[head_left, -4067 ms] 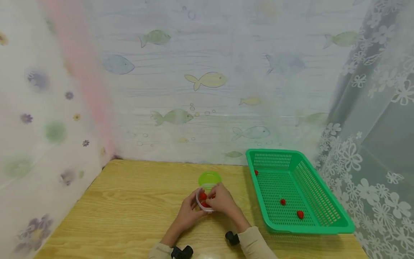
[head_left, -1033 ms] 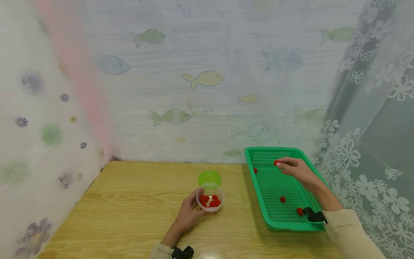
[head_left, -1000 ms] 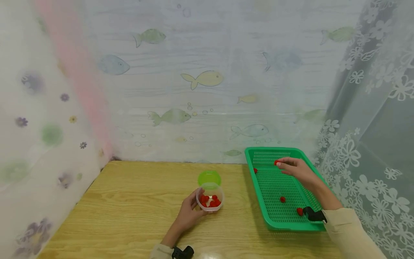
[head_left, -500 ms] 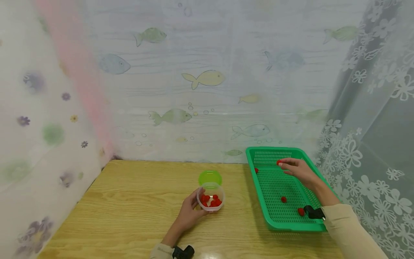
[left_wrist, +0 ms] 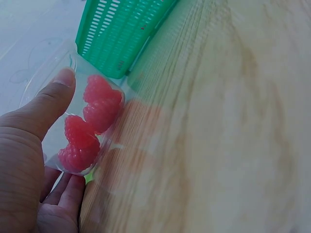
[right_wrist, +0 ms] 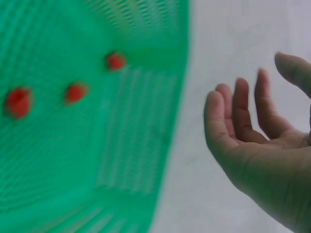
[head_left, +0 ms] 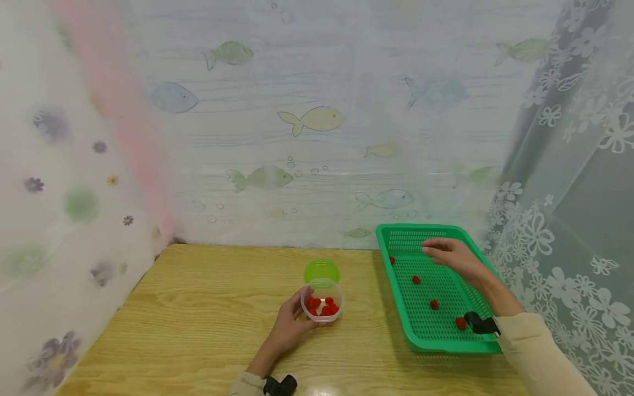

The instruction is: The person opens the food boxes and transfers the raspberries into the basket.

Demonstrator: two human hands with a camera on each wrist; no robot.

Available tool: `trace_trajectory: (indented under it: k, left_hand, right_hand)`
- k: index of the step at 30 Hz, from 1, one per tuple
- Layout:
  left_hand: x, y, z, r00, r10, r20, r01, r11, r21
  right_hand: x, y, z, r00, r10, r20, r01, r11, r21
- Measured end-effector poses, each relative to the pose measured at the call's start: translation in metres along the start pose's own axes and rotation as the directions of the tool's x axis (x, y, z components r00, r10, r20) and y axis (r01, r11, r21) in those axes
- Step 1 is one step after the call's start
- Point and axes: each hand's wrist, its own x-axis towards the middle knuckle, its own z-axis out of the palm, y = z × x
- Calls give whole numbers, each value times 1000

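My left hand [head_left: 290,324] holds a clear plastic cup [head_left: 322,318] with several red raspberries [head_left: 325,311] in it. In the left wrist view my left thumb and fingers [left_wrist: 34,145] curl round the cup, the raspberries [left_wrist: 99,114] showing through its wall. Over the far part of a green basket [head_left: 403,335], my right hand [head_left: 458,258] has its fingers apart with nothing between them. Several raspberries lie spread in the basket, one [head_left: 416,280] near its middle. The right wrist view shows my right hand [right_wrist: 257,141] with loosely bent, parted fingers beside the basket [right_wrist: 141,131].
A light green round lid [head_left: 322,270] lies on the wooden table [head_left: 213,319] just behind the cup. Curtains with fish and flower prints [head_left: 317,119] hang behind the table and at both sides. Black wrist cameras [head_left: 280,386] sit on both wrists.
My right hand has let go of the raspberry it pinched, and that raspberry now lies on the basket floor. My left hand and the cup have stayed in place.
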Motion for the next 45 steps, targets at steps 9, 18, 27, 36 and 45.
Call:
trace_trajectory:
  k: [9, 18, 27, 36, 45]
  left_hand:
    - [0, -1, -2, 1000, 2, -7, -2, 1000, -18]
    - [1, -2, -1, 1000, 14, -9, -14, 1000, -3]
    - [0, -1, 0, 1000, 12, -3, -12, 1000, 5]
    - [1, 1, -1, 1000, 29, -8, -29, 1000, -4]
    - [0, 0, -2, 1000, 20, 3, -20, 1000, -8]
  right_hand:
    - [-20, -86, 55, 978, -196, 68, 200, 978, -55]
    - [-26, -100, 140, 960, -250, 126, 274, 935, -224]
    - [-12, -72, 205, 995, -93, -25, 79, 942, -327]
    - [22, -35, 231, 996, -86, -25, 83, 992, -95]
    - [44, -17, 253, 993, -115, -39, 118, 990, 77]
